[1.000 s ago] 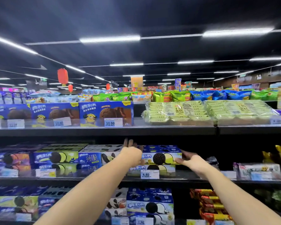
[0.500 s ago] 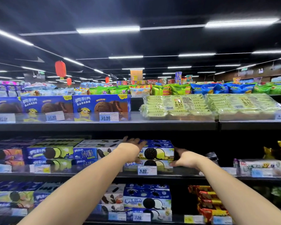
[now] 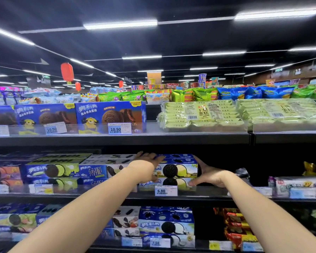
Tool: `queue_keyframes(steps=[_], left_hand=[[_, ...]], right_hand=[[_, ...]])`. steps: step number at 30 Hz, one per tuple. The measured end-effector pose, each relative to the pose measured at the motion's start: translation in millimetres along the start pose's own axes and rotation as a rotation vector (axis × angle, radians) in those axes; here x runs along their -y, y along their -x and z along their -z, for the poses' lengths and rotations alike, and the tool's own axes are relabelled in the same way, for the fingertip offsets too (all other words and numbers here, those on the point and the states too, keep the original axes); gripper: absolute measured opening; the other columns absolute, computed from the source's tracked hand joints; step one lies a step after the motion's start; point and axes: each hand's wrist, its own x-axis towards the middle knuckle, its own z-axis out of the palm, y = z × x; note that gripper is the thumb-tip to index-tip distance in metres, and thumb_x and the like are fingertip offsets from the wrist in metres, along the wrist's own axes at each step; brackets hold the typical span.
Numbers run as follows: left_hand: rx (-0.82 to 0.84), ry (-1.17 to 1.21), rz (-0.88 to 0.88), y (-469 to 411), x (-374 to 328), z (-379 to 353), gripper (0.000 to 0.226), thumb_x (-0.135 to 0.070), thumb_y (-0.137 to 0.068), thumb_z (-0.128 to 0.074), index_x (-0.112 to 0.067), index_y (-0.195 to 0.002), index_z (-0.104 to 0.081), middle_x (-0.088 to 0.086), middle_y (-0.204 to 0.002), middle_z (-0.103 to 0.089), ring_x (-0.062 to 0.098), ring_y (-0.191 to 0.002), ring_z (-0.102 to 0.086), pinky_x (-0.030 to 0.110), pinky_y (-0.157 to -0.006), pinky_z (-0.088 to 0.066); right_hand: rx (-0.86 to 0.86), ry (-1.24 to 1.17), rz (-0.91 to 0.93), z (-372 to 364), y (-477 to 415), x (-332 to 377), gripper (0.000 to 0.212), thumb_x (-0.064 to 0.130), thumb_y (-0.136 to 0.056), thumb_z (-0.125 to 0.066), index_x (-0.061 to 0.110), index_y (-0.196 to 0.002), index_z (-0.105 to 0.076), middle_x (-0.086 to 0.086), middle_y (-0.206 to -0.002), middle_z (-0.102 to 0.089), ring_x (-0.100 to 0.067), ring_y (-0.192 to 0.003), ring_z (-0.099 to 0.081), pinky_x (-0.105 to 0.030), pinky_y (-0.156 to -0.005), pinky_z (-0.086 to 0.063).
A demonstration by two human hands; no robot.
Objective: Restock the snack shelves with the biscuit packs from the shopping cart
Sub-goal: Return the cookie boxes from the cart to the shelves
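A blue biscuit box (image 3: 179, 169) with a black sandwich cookie and green cream lies on a second such box (image 3: 177, 182) on the middle shelf (image 3: 204, 195). My left hand (image 3: 146, 166) rests on the top box's left end, fingers laid flat over its top. Against the stack's right end my right hand (image 3: 208, 175) presses, fingers up along the end and thumb at the lower box's front. The shopping cart is out of view.
A 6.80 price tag (image 3: 165, 190) hangs below the stack. White thin-biscuit boxes (image 3: 98, 170) stand just to the left, and a dark gap lies to the right. The top shelf holds blue chocolate boxes (image 3: 109, 114) and green cake packs (image 3: 201, 114). More boxes (image 3: 166, 221) fill the shelf below.
My left fingers, raised a second ago, now lie flat over the top box. My right hand has closed in against the stack's right end. The view has tilted up slightly.
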Motion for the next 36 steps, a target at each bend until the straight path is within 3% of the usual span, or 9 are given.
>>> queue_keyframes(steps=[10,14,18,21,25,29,32,33,36], left_hand=[[-0.065,-0.003,-0.061,-1.7,2.2,-4.4,0.099,-0.063,-0.081,-0.069,-0.034,-0.158,-0.015,0.008,-0.156,-0.035,0.033,-0.138,-0.035,0.044,-0.117,-0.024],[-0.086,-0.03,-0.066,-0.5,7.9,-7.5,0.098,-0.067,-0.081,-0.066,-0.034,-0.158,-0.014,0.009,-0.152,-0.037,0.032,-0.135,-0.034,0.043,-0.114,-0.026],[-0.068,-0.086,-0.077,3.2,12.3,-4.8,0.097,-0.065,-0.085,-0.064,-0.033,-0.159,-0.011,0.008,-0.153,-0.036,0.031,-0.138,-0.034,0.045,-0.119,-0.02],[-0.05,-0.088,-0.061,6.6,9.3,-6.9,0.095,-0.058,-0.089,-0.063,-0.029,-0.16,-0.007,0.009,-0.159,-0.028,0.031,-0.145,-0.027,0.047,-0.123,-0.01],[-0.06,-0.057,-0.033,18.1,7.8,-9.1,0.09,-0.051,-0.095,-0.059,-0.024,-0.161,-0.003,0.007,-0.166,-0.015,0.028,-0.152,-0.015,0.052,-0.124,0.0],[-0.266,-0.051,-0.003,41.8,0.6,-22.2,0.084,-0.049,-0.098,-0.053,-0.023,-0.16,-0.003,0.008,-0.166,-0.015,0.028,-0.153,-0.011,0.053,-0.124,-0.002],[-0.413,-0.01,0.008,68.4,-8.5,-45.8,0.073,-0.049,-0.099,-0.05,-0.021,-0.156,-0.014,0.009,-0.159,-0.028,0.034,-0.147,-0.023,0.052,-0.123,-0.014],[-0.44,0.009,0.017,77.5,-11.1,-55.2,0.069,-0.048,-0.1,-0.049,-0.021,-0.155,-0.016,0.009,-0.156,-0.031,0.035,-0.145,-0.027,0.052,-0.123,-0.017],[-0.485,0.07,0.092,101.7,-13.1,-78.2,0.07,-0.047,-0.1,-0.046,-0.024,-0.157,-0.013,0.01,-0.163,-0.023,0.033,-0.15,-0.019,0.048,-0.125,-0.012]], right_hand=[[0.024,-0.031,-0.003,11.6,6.3,-7.8,0.131,0.029,-0.062,-0.097,0.049,-0.155,-0.007,0.017,-0.149,-0.032,-0.01,-0.136,-0.032,-0.031,-0.114,-0.03],[0.105,-0.089,-0.041,10.9,5.7,-2.0,0.127,0.029,-0.07,-0.092,0.05,-0.154,0.001,0.027,-0.137,-0.022,-0.002,-0.131,-0.021,-0.026,-0.107,-0.025],[0.201,-0.14,-0.13,3.3,7.4,17.5,0.115,0.048,-0.077,-0.082,0.054,-0.152,0.004,0.025,-0.149,-0.028,-0.008,-0.139,-0.027,-0.032,-0.114,-0.026],[0.083,-0.048,-0.138,-12.5,8.0,26.9,0.117,0.067,-0.073,-0.075,0.04,-0.159,-0.001,0.014,-0.159,-0.03,-0.01,-0.141,-0.03,-0.026,-0.105,-0.027],[-0.103,0.102,-0.027,-27.9,18.2,28.0,0.111,0.071,-0.074,-0.071,0.034,-0.158,-0.008,0.011,-0.151,-0.042,-0.005,-0.118,-0.043,-0.022,-0.098,-0.031],[-0.275,0.324,-0.019,-32.5,30.2,26.5,0.113,0.072,-0.08,-0.064,0.027,-0.16,0.001,0.0,-0.145,-0.054,-0.017,-0.118,-0.058,-0.022,-0.088,-0.038],[-0.422,0.375,0.009,-41.3,39.0,31.5,0.115,0.066,-0.084,-0.065,0.02,-0.16,0.007,-0.003,-0.111,-0.07,-0.016,-0.09,-0.064,-0.027,-0.071,-0.048],[-0.475,0.399,0.02,-44.8,42.4,34.7,0.112,0.065,-0.085,-0.064,0.021,-0.16,0.006,-0.006,-0.107,-0.07,-0.019,-0.089,-0.065,-0.031,-0.071,-0.051],[-0.67,0.568,0.094,-59.7,49.3,40.6,0.093,0.06,-0.089,-0.061,0.025,-0.159,-0.011,-0.015,-0.14,-0.055,-0.031,-0.126,-0.054,-0.041,-0.099,-0.049]])
